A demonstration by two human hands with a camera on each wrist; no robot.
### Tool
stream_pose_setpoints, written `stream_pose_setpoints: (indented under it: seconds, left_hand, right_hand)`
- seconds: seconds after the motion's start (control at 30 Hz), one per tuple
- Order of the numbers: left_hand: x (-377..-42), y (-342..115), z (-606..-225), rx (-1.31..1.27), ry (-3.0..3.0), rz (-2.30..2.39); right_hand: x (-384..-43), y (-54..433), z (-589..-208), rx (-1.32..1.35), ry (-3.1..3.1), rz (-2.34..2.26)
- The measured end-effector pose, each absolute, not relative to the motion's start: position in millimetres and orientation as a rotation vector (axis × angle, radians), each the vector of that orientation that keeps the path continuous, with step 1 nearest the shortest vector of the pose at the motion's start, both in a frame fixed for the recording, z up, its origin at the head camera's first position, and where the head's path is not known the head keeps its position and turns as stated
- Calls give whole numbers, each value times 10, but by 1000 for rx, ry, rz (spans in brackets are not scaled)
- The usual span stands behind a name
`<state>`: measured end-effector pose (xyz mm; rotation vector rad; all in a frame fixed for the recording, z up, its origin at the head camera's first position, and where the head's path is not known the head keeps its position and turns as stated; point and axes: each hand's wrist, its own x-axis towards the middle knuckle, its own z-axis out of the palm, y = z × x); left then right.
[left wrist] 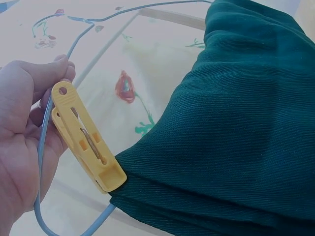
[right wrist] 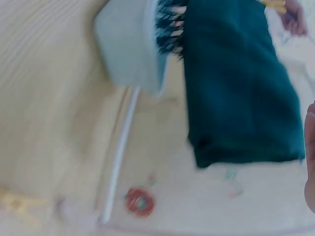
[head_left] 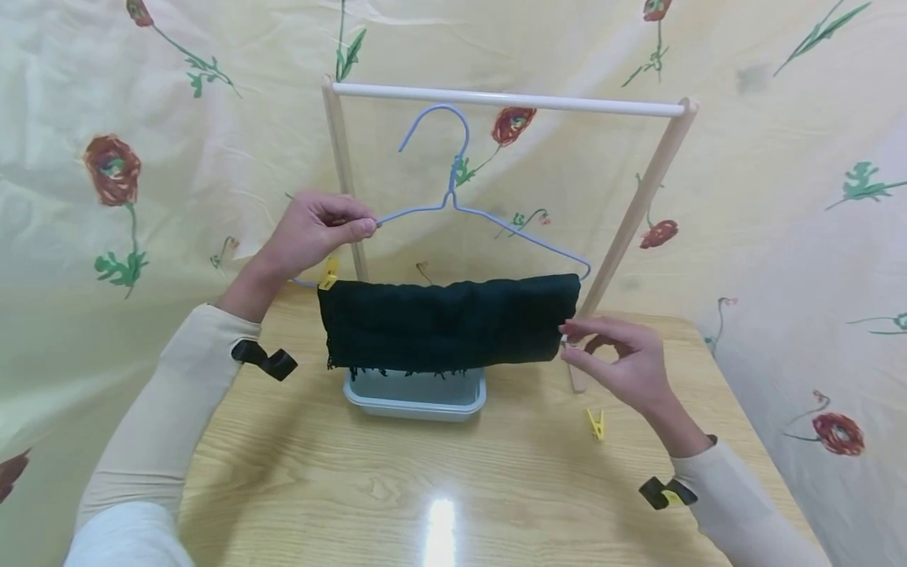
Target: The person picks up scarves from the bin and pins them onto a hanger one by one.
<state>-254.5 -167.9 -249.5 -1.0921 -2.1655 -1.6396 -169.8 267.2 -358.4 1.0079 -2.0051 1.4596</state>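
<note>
My left hand (head_left: 315, 228) pinches the left shoulder of a blue wire clothes hanger (head_left: 520, 231), raised with its hook upward. A dark green fringed scarf (head_left: 449, 323) hangs folded over the lower bar. At the scarf's upper left corner, a yellow clothespin (left wrist: 88, 137) grips cloth and wire, close by my left palm. My right hand (head_left: 623, 358) is at the scarf's right edge, thumb and forefinger slightly parted there. Only a sliver of that hand (right wrist: 310, 157) enters the right wrist view, beside the cloth.
Behind the hanger stands a rack with wooden legs and a white rail (head_left: 510, 98). A pale blue basin (head_left: 425, 405) sits on the wooden table (head_left: 340, 480) beneath the fringe. Another yellow clothespin (head_left: 596, 424) lies at the right. Flowered cloth (head_left: 234, 118) covers the back.
</note>
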Motion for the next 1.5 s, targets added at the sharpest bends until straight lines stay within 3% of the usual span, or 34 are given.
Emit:
stream_pose_setpoints:
  seconds: [0.53, 0.9, 1.5]
  left_hand:
    - [-2559, -1710, -2526, -1061, -2165, -1630]
    - [-2547, -1726, -2518, -1080, -2171, -1617]
    - [-2548, -1747, -2569, -1068, -2189, -1583]
  right_hand:
    - [-1788, 3565, -4220, 688, -2709, 1143]
    - [-1935, 3819, -4458, 1013, -2962, 1062]
    - [-2061, 3872, -4724, 1195, -3066, 1045]
